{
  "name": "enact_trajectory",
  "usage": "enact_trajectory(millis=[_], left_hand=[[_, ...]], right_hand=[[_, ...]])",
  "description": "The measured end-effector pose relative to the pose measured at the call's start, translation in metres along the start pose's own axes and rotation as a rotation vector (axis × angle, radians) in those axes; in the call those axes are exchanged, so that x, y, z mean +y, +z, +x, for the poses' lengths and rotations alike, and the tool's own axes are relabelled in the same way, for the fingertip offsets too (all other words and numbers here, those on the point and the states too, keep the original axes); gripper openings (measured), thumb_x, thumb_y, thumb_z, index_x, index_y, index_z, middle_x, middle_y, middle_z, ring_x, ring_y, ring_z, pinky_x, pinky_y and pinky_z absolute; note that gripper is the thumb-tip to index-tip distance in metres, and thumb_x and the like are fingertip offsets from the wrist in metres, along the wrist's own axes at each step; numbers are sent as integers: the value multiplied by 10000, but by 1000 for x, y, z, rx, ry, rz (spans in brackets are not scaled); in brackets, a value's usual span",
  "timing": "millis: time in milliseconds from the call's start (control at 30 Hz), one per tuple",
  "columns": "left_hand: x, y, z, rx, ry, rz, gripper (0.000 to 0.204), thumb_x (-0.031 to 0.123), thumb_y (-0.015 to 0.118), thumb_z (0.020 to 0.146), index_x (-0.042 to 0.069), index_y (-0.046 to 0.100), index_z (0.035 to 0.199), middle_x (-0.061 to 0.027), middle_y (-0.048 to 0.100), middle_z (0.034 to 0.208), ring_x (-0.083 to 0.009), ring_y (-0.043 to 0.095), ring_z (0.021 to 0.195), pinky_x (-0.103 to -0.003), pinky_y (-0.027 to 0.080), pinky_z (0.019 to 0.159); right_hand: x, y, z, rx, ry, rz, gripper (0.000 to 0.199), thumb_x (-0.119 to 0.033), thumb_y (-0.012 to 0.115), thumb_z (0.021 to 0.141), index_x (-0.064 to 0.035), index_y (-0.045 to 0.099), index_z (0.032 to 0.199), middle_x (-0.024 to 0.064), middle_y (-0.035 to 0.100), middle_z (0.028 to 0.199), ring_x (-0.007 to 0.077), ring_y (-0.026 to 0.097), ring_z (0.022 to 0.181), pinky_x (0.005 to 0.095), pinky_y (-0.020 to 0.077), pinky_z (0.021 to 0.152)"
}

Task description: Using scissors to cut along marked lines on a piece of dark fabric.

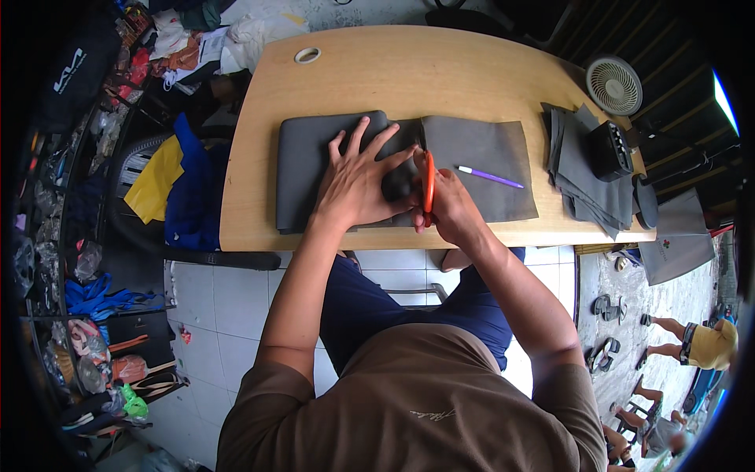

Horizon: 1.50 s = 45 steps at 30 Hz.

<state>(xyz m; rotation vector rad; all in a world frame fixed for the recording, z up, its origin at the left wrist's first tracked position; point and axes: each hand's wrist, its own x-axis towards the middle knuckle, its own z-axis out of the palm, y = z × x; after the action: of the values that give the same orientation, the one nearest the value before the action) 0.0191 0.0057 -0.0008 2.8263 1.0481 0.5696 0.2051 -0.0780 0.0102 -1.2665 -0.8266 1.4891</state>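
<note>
**On a pale wooden desk (354,79), orange-handled scissors (430,179) just beside a bare left hand (352,185)**

The left hand lies palm down with fingers spread wide, grasping nothing, over a dark grey folded bundle of sheet material (299,177) near the desk's front edge. The bare right hand (452,206) is closed around the orange handle; how far apart the blades stand, I cannot tell. To its right spreads a thin, flat grey sheet (472,138), with a slim purple pen with a white end (491,177) lying across it.

The clearest hazard, I judge, is to skin: the left forefinger reaches right up to the scissors, so a slip or hurried squeeze could nick it. Light pressure from the spread palm could let the bundle skid or its layers creep apart, leaving a crooked edge. Should the sheet be tugged, the loose pen might roll. A dark rounded patch (397,187) between the hands is too dark to identify; if solid, it could crowd the fingers.
</note>
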Motion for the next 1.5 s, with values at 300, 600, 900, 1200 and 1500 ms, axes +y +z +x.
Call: enact_trajectory(millis=[300,600,900,1200,1500], left_hand=[[0,0,-1,0,-6,5,887,718,884,757,417,671,1564,-51,421,1805,-435,244,1712,-722,180,1329],[-1,0,-1,-10,-9,8,872,728,872,756,386,699,1540,-48,416,1808,-437,246,1710,-711,191,1330],[3,-1,3,-12,-3,11,867,722,870,754,389,703,1538,-38,418,1808,-427,249,1711,-702,194,1334],[1,-2,0,-12,-15,12,881,725,863,754,406,688,1556,-38,418,1811,-423,247,1712,-690,191,1340],[0,1,1,-25,-9,22,891,716,877,744,392,689,1553,-32,416,1799,-424,249,1712,-722,181,1328]], right_hand=[[-7,2,-2,57,91,-10,723,-712,553,1131,-48,598,850,52,607,698,168,637,491,301,522,454],[-12,7,-13,-18,-35,-115,718,-691,494,1162,-36,602,889,47,589,655,157,640,504,285,481,468],[7,-8,-2,-40,-276,-303,784,-765,465,1140,-37,600,879,53,581,597,155,617,492,283,431,469],[-20,12,-14,60,14,-223,827,-780,426,1144,-54,574,777,51,558,587,151,583,498,291,441,503],[-8,-6,-13,64,69,-73,684,-600,614,1157,49,545,1364,82,646,779,159,602,542,321,460,501]])
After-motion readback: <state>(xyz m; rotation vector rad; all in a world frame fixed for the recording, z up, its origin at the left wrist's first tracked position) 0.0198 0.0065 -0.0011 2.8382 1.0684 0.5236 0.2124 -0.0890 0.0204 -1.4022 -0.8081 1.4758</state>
